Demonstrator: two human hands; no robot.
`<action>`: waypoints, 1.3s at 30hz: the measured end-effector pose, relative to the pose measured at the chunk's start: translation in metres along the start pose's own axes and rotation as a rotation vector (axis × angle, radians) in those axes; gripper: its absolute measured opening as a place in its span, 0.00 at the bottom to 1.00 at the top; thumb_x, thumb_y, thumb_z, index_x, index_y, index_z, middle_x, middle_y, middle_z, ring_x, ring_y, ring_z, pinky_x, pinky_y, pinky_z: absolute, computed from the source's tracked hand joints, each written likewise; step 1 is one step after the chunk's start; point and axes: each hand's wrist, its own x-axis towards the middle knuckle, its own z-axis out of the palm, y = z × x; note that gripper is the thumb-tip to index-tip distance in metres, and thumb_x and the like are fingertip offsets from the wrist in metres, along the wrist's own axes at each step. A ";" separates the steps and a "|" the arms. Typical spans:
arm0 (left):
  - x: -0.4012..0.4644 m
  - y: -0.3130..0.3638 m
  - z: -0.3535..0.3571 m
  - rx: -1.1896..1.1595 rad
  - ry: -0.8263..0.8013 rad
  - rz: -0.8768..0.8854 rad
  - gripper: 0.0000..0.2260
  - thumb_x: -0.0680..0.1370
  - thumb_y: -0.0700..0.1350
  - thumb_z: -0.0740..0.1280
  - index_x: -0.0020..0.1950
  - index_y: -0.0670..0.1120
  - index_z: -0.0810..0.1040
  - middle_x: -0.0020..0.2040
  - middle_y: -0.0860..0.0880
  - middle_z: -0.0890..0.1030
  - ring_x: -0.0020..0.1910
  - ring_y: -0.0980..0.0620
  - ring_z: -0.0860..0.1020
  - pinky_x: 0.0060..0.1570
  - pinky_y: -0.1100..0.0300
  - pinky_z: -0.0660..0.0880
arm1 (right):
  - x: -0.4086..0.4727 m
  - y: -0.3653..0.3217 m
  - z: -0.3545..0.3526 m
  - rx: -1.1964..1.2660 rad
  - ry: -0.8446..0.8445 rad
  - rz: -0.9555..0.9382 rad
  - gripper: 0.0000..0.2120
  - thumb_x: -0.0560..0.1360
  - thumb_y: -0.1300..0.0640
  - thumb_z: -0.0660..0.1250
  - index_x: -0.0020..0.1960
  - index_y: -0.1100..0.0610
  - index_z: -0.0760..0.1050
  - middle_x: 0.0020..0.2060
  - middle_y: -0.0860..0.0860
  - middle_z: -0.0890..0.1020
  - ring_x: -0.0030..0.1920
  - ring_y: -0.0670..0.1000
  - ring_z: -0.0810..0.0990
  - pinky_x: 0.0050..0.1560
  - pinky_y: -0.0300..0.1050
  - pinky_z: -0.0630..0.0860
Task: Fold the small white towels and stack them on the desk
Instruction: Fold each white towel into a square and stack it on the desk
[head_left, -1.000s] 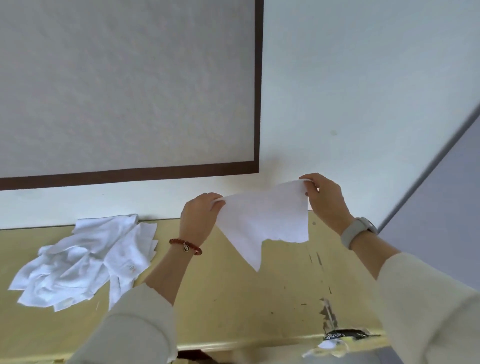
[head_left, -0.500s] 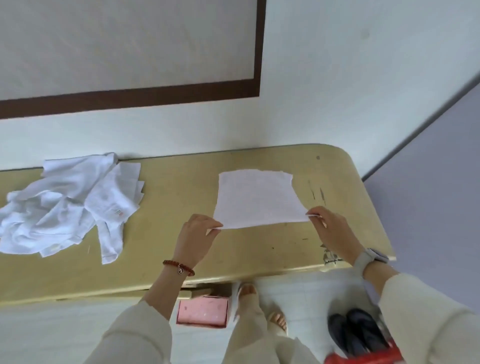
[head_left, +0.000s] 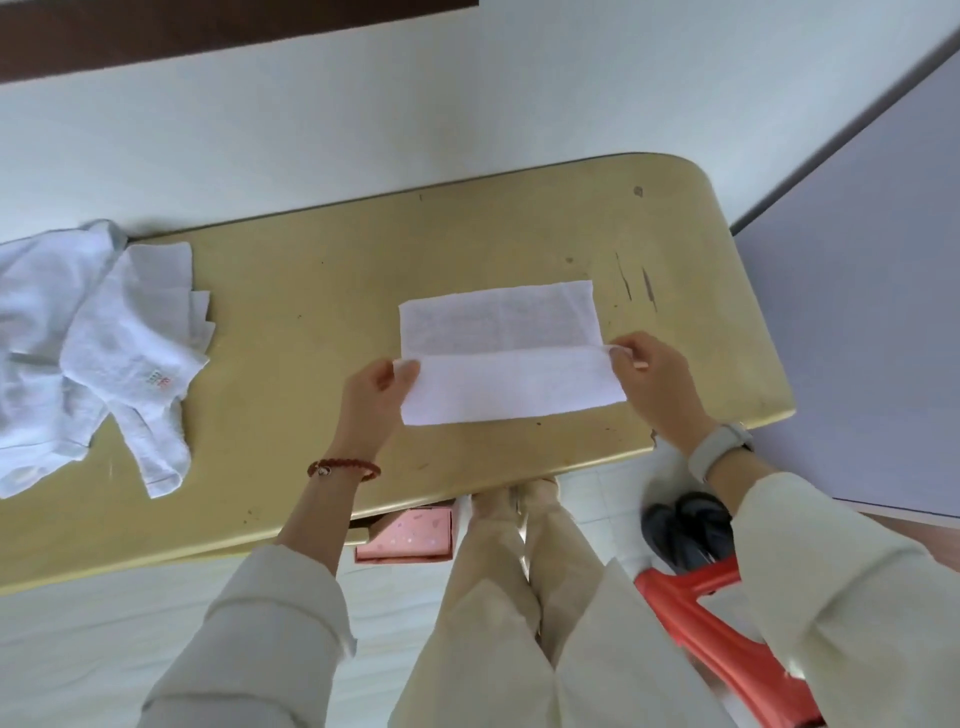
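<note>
A: Where is the small white towel (head_left: 506, 353) being kept?

B: It is being laid on the yellow desk (head_left: 322, 291), toward the desk's 3 o'clock end, with its near half being doubled over the far half (the raised flap is sitting at the 6 o'clock side).

A: And how is it being gripped?

B: The flap's 9 o'clock corner is being pinched by the left hand (head_left: 371, 402); the 3 o'clock corner is being pinched by the right hand (head_left: 657, 387). Both are being clenched on cloth.

A: What else is being shown?

B: A heap of unfolded white towels (head_left: 88, 353) is lying at the 9 o'clock end, well apart. A red bead bracelet (head_left: 343, 467) is being worn on the left wrist, a pale watch (head_left: 719, 449) on the right. A pink box (head_left: 405, 535) is being partly hidden under the desk's near edge.
</note>
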 end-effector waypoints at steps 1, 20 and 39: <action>0.008 0.004 0.002 -0.053 0.032 -0.002 0.08 0.77 0.44 0.63 0.41 0.42 0.74 0.36 0.46 0.67 0.35 0.51 0.62 0.33 0.59 0.58 | 0.010 -0.002 0.001 0.017 0.021 0.003 0.07 0.77 0.64 0.60 0.48 0.64 0.76 0.38 0.51 0.77 0.40 0.49 0.73 0.34 0.31 0.64; 0.085 0.007 0.032 0.252 0.407 -0.023 0.07 0.75 0.43 0.62 0.52 0.46 0.75 0.46 0.51 0.76 0.46 0.51 0.72 0.42 0.66 0.66 | 0.104 0.009 0.049 -0.199 0.132 0.054 0.11 0.76 0.60 0.60 0.57 0.61 0.72 0.52 0.58 0.75 0.46 0.52 0.72 0.42 0.43 0.68; 0.108 0.010 0.059 0.683 0.286 0.665 0.07 0.73 0.47 0.62 0.39 0.48 0.78 0.40 0.54 0.81 0.48 0.54 0.67 0.50 0.59 0.58 | 0.110 -0.025 0.097 -0.468 -0.051 -0.526 0.04 0.68 0.60 0.68 0.42 0.58 0.76 0.41 0.54 0.78 0.43 0.57 0.75 0.43 0.51 0.68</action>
